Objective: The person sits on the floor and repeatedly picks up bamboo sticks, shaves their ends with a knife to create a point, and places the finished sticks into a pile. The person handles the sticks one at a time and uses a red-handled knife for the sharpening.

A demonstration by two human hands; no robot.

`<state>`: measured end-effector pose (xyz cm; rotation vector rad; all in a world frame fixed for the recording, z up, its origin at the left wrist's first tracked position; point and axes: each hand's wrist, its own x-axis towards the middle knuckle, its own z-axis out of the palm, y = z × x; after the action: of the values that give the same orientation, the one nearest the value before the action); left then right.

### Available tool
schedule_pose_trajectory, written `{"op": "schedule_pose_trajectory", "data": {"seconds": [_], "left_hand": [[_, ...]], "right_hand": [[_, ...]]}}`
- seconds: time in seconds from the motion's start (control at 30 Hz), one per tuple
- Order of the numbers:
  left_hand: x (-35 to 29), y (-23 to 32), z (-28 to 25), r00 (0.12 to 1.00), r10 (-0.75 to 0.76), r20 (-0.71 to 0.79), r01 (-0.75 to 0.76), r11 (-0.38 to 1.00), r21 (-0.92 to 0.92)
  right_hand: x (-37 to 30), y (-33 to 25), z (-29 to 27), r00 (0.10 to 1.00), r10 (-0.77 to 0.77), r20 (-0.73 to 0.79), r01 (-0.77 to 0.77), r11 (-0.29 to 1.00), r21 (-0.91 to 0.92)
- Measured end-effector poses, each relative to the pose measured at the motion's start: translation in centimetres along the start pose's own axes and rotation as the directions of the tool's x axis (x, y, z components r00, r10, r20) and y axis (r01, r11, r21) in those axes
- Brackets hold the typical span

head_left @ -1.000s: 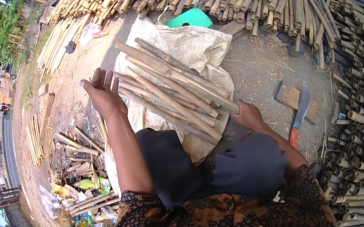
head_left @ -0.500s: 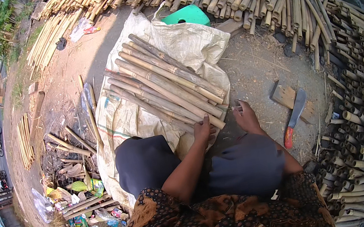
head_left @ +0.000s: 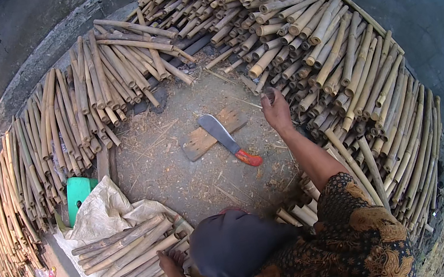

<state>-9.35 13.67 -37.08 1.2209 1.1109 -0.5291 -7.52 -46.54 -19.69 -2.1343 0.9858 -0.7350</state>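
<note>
A: Head view, left hand?
B: At the near ends of the bamboo sticks, side by side on one pale sack; whether clamped, cannot tell.
A: Right hand?
B: Partly curled, at the edge of the stacked bamboo; grip on any piece, cannot tell.
A: Also listed?
B: One machete, red-handled, across a wooden board on the ground.
</note>
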Motion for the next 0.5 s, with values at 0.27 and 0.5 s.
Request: {"op": "schedule_pose_trajectory", "data": {"seconds": [0.27, 0.5], "left_hand": [[-0.5, -1.4, 0.3, 1.000, 0.026, -0.009, -0.026, 0.999, 0.044], [-2.1, -1.4, 0.0, 0.999, 0.039, -0.008, -0.038, 0.993, 0.116]], "right_hand": [[13.2, -1.2, -10.7, 0.936, -0.141, -0.323, -0.017, 0.897, -0.442], [17.3, 0.3, -12.2, 0.909, 0.035, -0.416, -0.233, 0.869, -0.436]]}}
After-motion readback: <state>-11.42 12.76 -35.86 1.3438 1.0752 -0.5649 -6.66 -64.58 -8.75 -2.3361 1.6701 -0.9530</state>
